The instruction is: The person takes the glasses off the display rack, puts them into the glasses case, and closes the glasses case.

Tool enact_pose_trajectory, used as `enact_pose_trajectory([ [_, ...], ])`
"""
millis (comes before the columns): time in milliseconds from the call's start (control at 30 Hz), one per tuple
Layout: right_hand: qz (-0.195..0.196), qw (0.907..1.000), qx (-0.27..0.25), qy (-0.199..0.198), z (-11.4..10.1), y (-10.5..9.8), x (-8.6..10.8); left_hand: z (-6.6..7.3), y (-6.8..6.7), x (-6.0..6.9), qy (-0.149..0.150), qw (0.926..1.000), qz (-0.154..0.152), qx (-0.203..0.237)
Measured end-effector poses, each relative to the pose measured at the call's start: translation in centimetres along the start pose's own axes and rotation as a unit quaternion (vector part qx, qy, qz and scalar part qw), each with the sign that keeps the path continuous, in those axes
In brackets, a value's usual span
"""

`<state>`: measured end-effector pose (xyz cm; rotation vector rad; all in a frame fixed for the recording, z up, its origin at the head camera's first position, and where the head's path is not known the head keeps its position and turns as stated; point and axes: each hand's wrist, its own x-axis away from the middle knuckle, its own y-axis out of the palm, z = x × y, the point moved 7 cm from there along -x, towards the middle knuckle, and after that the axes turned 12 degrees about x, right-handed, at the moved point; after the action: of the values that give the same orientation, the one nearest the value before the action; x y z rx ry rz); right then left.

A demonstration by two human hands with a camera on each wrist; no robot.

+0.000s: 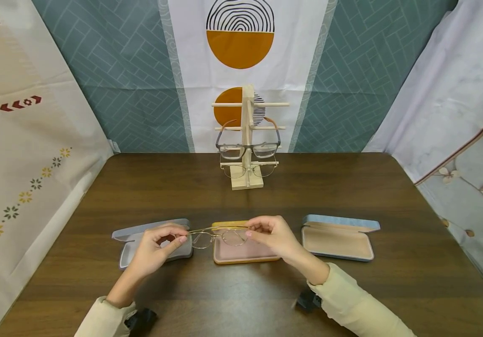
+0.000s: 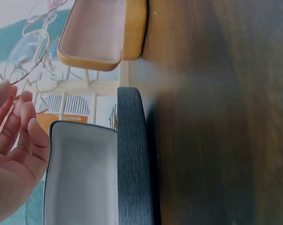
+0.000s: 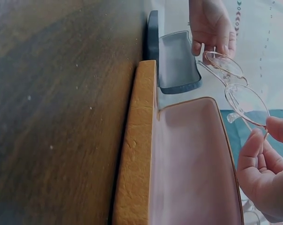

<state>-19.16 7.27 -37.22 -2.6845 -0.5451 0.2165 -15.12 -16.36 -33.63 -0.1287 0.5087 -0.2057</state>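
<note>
Both hands hold a pair of thin gold-rimmed eyeglasses (image 1: 234, 238) above the open yellow glasses case (image 1: 245, 255) with its pink lining. My left hand (image 1: 157, 245) pinches the frame at its left end between thumb and fingers. At the other end, my right hand (image 1: 276, 238) pinches the frame the same way. In the right wrist view the round lenses of the eyeglasses (image 3: 247, 103) hang over the pink-lined case (image 3: 193, 159), apart from it. Behind the left hand lies an open grey case (image 1: 182, 250), partly covered by that hand.
An open blue case (image 1: 338, 243) with a beige lining lies to the right. Toward the back of the brown table (image 1: 174, 182) stands a wooden display rack (image 1: 247, 135). On it hang dark-framed glasses (image 1: 247, 149) and, lower, a thin-rimmed pair (image 1: 263, 171). Patterned cloths surround the table.
</note>
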Motion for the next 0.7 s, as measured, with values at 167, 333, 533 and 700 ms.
enact_pose_trajectory([
  [167,0.000,1.0000,0.005,-0.002,0.0,0.5,-0.2,-0.2,-0.4,0.3,-0.004,0.9999,0.004,-0.016],
  [333,-0.006,1.0000,0.002,0.001,-0.1,1.1,-0.4,-0.2,-0.8,0.7,-0.001,0.9997,0.007,-0.024],
  [533,-0.009,0.9999,0.007,-0.007,-0.5,1.8,-0.6,-0.1,-1.3,1.1,-0.006,0.9995,0.009,-0.029],
  [700,-0.011,0.9997,0.017,-0.014,-0.8,2.4,-0.7,-1.5,-2.3,1.7,-0.028,0.9983,0.017,-0.048],
])
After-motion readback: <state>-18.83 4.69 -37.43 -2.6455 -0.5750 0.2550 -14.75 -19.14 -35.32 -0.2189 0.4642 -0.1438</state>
